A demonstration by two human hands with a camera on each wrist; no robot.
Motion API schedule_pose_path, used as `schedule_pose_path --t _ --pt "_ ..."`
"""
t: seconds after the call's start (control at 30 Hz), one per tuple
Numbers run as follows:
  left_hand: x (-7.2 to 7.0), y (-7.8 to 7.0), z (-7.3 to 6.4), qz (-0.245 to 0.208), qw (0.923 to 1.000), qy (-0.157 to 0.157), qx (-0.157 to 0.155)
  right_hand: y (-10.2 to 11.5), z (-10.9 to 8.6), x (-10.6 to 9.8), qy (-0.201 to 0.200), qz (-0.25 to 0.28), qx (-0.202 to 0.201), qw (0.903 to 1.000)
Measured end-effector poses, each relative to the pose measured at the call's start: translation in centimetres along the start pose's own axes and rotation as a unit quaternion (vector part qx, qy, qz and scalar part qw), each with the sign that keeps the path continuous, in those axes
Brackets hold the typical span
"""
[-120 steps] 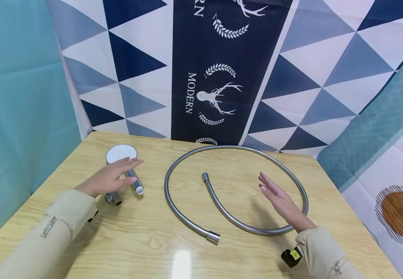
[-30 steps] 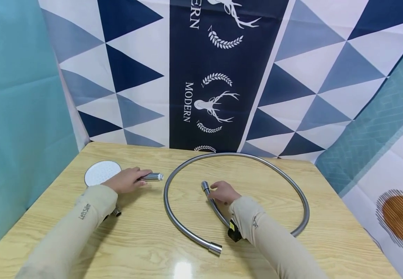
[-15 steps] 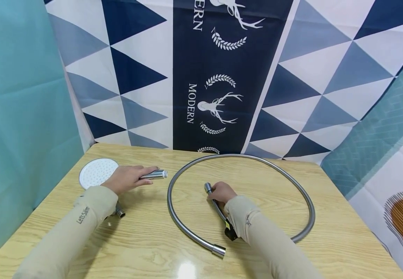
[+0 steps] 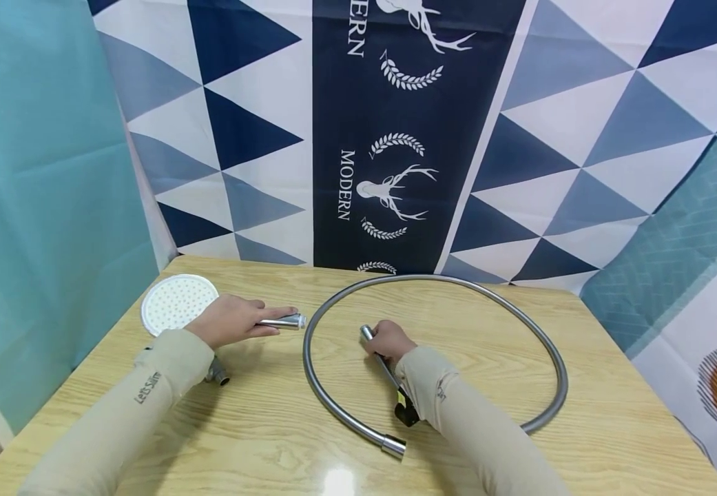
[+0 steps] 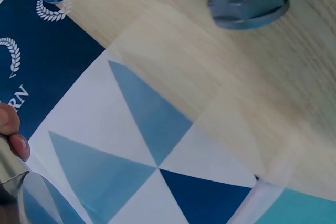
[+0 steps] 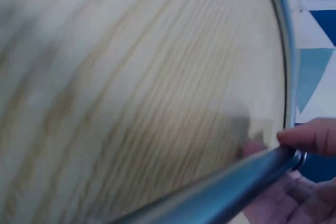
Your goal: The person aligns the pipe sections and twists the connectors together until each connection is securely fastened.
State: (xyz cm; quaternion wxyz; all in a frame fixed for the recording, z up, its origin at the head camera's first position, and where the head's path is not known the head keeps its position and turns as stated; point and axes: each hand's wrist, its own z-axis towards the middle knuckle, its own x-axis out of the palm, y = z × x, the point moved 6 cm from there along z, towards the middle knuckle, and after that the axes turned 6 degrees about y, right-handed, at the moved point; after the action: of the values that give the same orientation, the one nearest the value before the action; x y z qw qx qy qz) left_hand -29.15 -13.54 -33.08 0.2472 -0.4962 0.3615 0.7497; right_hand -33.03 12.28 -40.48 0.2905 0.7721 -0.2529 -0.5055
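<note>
Nearest to me, one metal fitting (image 4: 393,447) of the smooth grey hose (image 4: 408,277) lies on the wood-grained table (image 4: 271,427). A little farther, my right hand (image 4: 392,339) has now closed round the hose's other end, so both parts are in my grasp at once: my left hand (image 4: 231,321) holds the shiny cylindrical handle (image 4: 284,322) of the shower head (image 4: 178,303), whose round, dotted white face looks upward before the triangle-patterned cloth (image 4: 259,124).
</note>
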Motion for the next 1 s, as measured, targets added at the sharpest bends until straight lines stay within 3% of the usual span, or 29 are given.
schedule_pose_path --t 0.13,0.33,1.0 --pt "-0.3 0.0 0.2 -0.021 0.9997 0.015 0.000 0.2 -0.5 0.6 0.053 0.085 0.004 0.9950" --pt "-0.7 0.0 0.5 -0.033 0.9992 0.022 0.001 0.5 -1.4 0.9 0.102 0.116 -0.010 0.9880" --pt "-2.9 -0.9 1.2 -0.039 0.9978 -0.038 0.040 2.1 -4.5 0.8 0.106 0.209 -0.079 0.9690"
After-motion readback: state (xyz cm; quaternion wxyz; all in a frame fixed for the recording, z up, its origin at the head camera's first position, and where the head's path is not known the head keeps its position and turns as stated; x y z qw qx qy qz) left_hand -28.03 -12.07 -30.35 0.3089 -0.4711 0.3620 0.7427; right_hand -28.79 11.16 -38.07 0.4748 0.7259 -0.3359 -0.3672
